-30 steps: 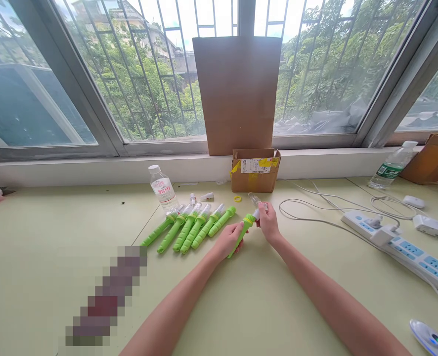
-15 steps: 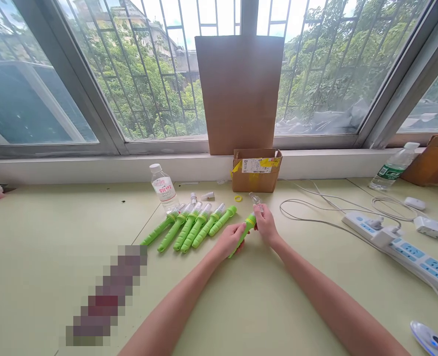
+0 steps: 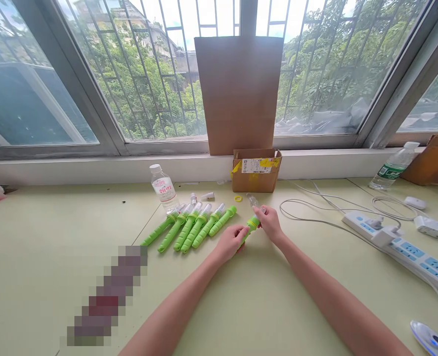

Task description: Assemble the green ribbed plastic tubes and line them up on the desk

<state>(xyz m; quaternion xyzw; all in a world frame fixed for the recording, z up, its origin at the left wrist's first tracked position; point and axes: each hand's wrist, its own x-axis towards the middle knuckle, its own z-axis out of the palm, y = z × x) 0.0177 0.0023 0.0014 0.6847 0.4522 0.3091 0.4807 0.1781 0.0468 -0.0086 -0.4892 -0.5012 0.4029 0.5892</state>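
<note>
My left hand (image 3: pixel 232 242) is closed round a green ribbed stick handle (image 3: pixel 253 224) with yellow rings at its top, held slanting up to the right. At that upper end, my right hand (image 3: pixel 271 225) pinches a clear plastic tube (image 3: pixel 253 200); fingers hide where tube and handle meet. Left of my hands lies a row of similar green sticks (image 3: pixel 193 230), several with clear tips. The nearest green stick (image 3: pixel 222 220) shows no clear tip. A loose yellow ring (image 3: pixel 238 199) lies behind them.
Behind my hands stands a small cardboard box (image 3: pixel 256 173). Two small clear-and-white pieces (image 3: pixel 207 196) lie beside a water bottle (image 3: pixel 164 190). To the right are a power strip (image 3: pixel 400 247), cables (image 3: pixel 315 217) and another bottle (image 3: pixel 393 168). A blurred patch (image 3: pixel 108 296) covers the lower left.
My right hand has shifted slightly right and down, its grip on the clear tube changed. My left hand has slid a little up the green handle.
</note>
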